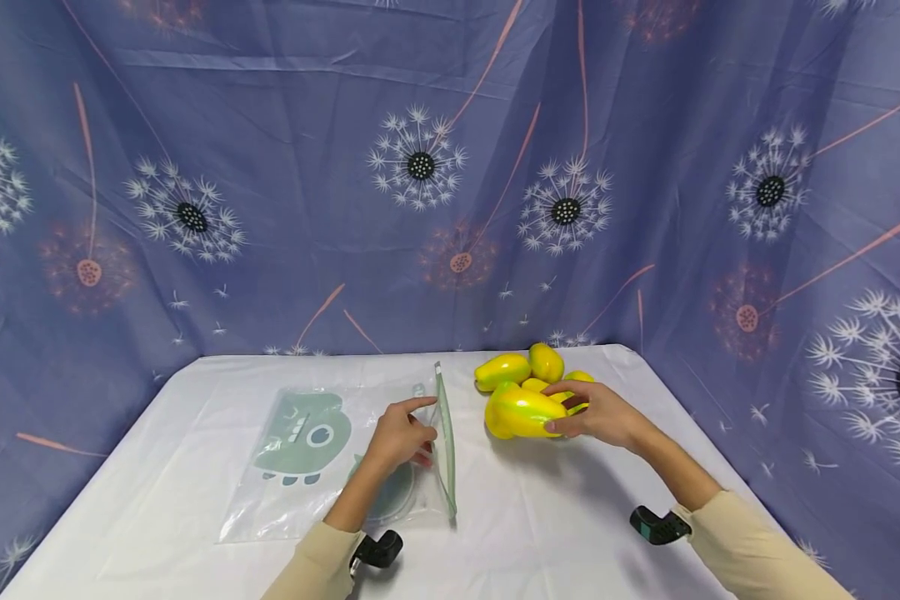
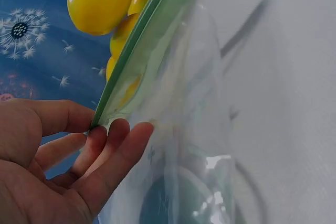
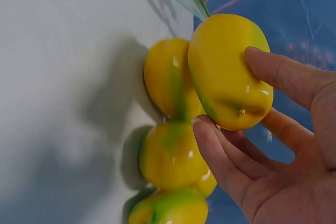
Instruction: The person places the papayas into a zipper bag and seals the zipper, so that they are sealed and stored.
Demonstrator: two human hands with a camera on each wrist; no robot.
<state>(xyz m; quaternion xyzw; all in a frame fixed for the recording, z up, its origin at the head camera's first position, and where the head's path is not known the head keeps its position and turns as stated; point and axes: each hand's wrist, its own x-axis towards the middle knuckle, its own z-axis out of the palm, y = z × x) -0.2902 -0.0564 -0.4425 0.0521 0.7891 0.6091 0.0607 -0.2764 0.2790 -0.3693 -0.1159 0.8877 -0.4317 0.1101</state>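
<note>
My left hand (image 1: 403, 435) pinches the green edge (image 2: 122, 62) of a clear zip bag (image 1: 255, 508) between thumb and fingers. The bag lies on the table with its green edge raised toward the right; pale green cartoon monsters are printed on it. To the right of that edge, my right hand (image 1: 598, 413) grips a glossy yellow-green mango (image 3: 226, 61), thumb on one side and fingers on the other. In the head view this mango is held above the table, overlapping another mango (image 1: 500, 423) behind it.
Several more yellow-green mangoes (image 1: 504, 370) are grouped at the back right of the white-covered table (image 1: 172, 467). A blue curtain (image 1: 300, 208) with dandelion prints hangs behind the table and along its sides. Black wrist devices (image 1: 658, 527) sit at both sleeves.
</note>
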